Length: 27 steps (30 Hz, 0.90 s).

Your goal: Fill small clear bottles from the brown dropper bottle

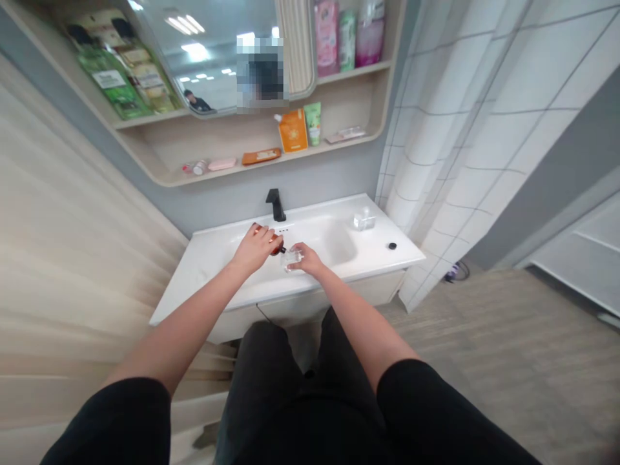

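My left hand (252,250) is closed around a small amber bottle (277,247), which is tilted with its dark neck pointing right and down. The neck is at the rim of a clear cup (290,261). My right hand (309,259) grips that cup from its right side, over the front part of the white sink basin (334,240). Whether any liquid is flowing is too small to make out. A small black cap (392,246) lies on the right of the counter. Left of it stands a clear container (363,219).
A black faucet (276,205) rises behind the basin. Above hangs a mirror cabinet (159,145) with several bottles, pouches and tubes on its shelves. A beige curtain (72,213) borders the left side, a white checked curtain (436,161) the right.
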Each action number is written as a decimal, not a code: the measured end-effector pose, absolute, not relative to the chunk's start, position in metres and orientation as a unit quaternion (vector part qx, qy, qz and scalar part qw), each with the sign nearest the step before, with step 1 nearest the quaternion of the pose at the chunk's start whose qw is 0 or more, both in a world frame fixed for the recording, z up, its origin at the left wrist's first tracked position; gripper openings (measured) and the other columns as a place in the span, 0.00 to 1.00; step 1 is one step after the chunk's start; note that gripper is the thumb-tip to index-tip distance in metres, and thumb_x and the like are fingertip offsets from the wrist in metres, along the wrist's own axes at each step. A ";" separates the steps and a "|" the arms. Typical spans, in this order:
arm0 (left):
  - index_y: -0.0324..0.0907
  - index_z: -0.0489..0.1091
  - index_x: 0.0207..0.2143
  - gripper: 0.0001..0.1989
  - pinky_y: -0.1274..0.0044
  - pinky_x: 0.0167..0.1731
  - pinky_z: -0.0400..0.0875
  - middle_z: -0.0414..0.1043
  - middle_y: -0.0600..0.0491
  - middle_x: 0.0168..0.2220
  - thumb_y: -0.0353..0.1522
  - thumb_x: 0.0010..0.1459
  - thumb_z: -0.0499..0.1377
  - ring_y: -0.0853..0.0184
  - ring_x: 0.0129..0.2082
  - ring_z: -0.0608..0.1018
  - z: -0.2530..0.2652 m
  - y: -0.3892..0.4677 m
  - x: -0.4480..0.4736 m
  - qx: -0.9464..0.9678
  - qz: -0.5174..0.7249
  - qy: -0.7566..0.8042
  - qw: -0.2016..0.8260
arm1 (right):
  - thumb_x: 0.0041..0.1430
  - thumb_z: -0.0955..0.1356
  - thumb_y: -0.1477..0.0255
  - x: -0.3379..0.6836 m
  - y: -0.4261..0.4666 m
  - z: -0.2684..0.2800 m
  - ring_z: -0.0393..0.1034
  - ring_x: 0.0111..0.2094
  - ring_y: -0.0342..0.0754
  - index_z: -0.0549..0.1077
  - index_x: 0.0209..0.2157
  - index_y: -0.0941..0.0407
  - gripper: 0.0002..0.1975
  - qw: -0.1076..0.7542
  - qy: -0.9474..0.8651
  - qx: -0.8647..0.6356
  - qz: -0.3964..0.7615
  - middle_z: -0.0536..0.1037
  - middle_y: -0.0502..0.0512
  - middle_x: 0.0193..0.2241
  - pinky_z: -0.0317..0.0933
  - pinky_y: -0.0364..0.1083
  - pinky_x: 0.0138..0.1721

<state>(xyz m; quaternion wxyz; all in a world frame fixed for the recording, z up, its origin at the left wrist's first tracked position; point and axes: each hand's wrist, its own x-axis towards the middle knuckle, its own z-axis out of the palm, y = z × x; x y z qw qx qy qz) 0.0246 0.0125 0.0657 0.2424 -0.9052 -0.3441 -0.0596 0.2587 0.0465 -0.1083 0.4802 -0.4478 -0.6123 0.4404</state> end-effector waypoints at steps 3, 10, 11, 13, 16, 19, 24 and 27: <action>0.48 0.84 0.66 0.24 0.47 0.70 0.70 0.84 0.36 0.57 0.23 0.76 0.58 0.43 0.63 0.81 0.070 0.014 0.028 -0.908 -0.062 -0.332 0.249 | 0.35 0.89 0.65 0.258 0.047 -0.107 0.78 0.50 0.56 0.77 0.49 0.48 0.38 0.488 -0.607 -0.448 0.439 0.85 0.51 0.51 0.72 0.57 0.61; 0.48 0.84 0.63 0.20 0.47 0.70 0.71 0.84 0.38 0.55 0.25 0.77 0.59 0.43 0.61 0.82 0.077 0.017 0.032 -0.914 -0.066 -0.314 0.250 | 0.34 0.89 0.64 0.255 0.049 -0.108 0.79 0.50 0.57 0.75 0.49 0.47 0.40 0.497 -0.596 -0.448 0.444 0.85 0.50 0.50 0.73 0.57 0.60; 0.48 0.84 0.62 0.20 0.47 0.71 0.70 0.84 0.38 0.55 0.25 0.77 0.59 0.44 0.61 0.82 0.078 0.017 0.033 -0.915 -0.064 -0.310 0.250 | 0.34 0.89 0.64 0.254 0.049 -0.108 0.79 0.50 0.57 0.75 0.49 0.47 0.40 0.497 -0.595 -0.447 0.446 0.85 0.50 0.50 0.73 0.57 0.59; 0.48 0.84 0.63 0.19 0.46 0.73 0.69 0.84 0.37 0.56 0.26 0.78 0.59 0.43 0.62 0.81 0.081 0.019 0.035 -0.920 -0.057 -0.297 0.250 | 0.33 0.89 0.65 0.253 0.049 -0.107 0.79 0.50 0.57 0.74 0.49 0.47 0.40 0.497 -0.594 -0.446 0.448 0.84 0.50 0.50 0.73 0.57 0.59; 0.49 0.84 0.63 0.19 0.44 0.75 0.68 0.84 0.36 0.58 0.26 0.77 0.61 0.42 0.66 0.80 0.085 0.020 0.039 -0.928 -0.047 -0.280 0.242 | 0.33 0.89 0.65 0.253 0.049 -0.107 0.78 0.48 0.57 0.73 0.48 0.47 0.41 0.499 -0.592 -0.443 0.452 0.83 0.49 0.48 0.74 0.57 0.58; 0.49 0.84 0.63 0.20 0.43 0.76 0.68 0.85 0.37 0.59 0.26 0.77 0.62 0.42 0.69 0.80 0.088 0.022 0.042 -0.932 -0.043 -0.270 0.239 | 0.32 0.89 0.63 0.253 0.049 -0.106 0.78 0.48 0.56 0.72 0.48 0.47 0.41 0.502 -0.588 -0.442 0.455 0.82 0.49 0.47 0.75 0.58 0.57; 0.47 0.83 0.65 0.21 0.46 0.78 0.69 0.84 0.37 0.62 0.25 0.77 0.59 0.44 0.72 0.79 0.087 0.025 0.045 -0.932 -0.038 -0.244 0.264 | 0.32 0.89 0.62 0.256 0.048 -0.107 0.78 0.47 0.57 0.71 0.48 0.46 0.42 0.510 -0.584 -0.440 0.454 0.82 0.49 0.47 0.77 0.59 0.57; 0.47 0.82 0.67 0.22 0.48 0.80 0.69 0.83 0.38 0.65 0.24 0.77 0.60 0.46 0.75 0.79 0.082 0.026 0.043 -0.936 -0.050 -0.237 0.254 | 0.32 0.89 0.62 0.258 0.047 -0.108 0.78 0.46 0.56 0.71 0.48 0.46 0.42 0.510 -0.584 -0.428 0.465 0.82 0.49 0.46 0.78 0.59 0.57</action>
